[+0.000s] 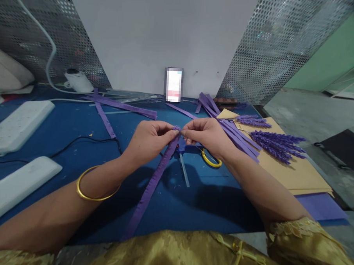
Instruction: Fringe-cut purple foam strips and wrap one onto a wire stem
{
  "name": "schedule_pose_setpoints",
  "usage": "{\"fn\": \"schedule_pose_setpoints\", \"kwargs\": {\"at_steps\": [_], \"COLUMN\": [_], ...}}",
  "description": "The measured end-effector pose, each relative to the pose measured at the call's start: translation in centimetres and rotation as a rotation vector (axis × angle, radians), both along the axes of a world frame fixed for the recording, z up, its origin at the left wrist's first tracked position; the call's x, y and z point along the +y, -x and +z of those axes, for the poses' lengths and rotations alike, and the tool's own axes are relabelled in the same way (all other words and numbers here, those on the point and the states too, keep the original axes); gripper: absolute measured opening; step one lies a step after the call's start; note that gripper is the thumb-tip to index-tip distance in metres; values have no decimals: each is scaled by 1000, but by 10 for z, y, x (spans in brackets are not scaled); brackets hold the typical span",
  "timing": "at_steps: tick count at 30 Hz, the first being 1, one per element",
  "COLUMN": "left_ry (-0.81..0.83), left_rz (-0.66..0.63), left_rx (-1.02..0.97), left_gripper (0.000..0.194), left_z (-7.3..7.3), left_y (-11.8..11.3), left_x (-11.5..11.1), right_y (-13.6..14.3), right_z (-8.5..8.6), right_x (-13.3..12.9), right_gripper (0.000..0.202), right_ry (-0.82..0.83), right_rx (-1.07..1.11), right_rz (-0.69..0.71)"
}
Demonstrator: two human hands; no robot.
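My left hand and right hand cover the top end of the purple paper strip; can't tell how my fingertips pinch it. The strip's lower end disappears behind my gold sleeve. The yellow-handled scissors are mostly hidden under my right wrist, blades unseen. The card at the back wall is blurred, unreadable. The white power strip and white bar are cut off by the left edge.

Purple paper strip on a blue table; yellow-handled scissors; gold bangle.
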State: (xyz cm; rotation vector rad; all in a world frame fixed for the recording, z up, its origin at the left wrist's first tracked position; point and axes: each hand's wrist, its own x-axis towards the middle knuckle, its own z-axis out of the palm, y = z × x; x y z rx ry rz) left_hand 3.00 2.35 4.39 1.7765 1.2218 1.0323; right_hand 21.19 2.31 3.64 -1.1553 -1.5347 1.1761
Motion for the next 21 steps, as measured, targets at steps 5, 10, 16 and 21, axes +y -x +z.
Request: {"fn": "schedule_pose_setpoints", "kwargs": {"at_steps": [5,10,16,21], "left_ry": [-79,41,61,12], "left_rz": [23,0,-41,-19], "left_rx": [19,-48,-37,57], "left_gripper": [14,13,17,20], "left_z": [-1,4,3,-3], "left_y": [1,3,3,3], "left_x": [2,3,3,5], "right_y": [5,3,1,8], "right_z": [-3,4,4,-4], "right_x": [-1,-3,-2,-3], "right_gripper": [16,20,16,10], "right_ry": [16,43,39,88], "right_rx": [32,32,82,150], "right_rz": [-30,1,2,-45]}}
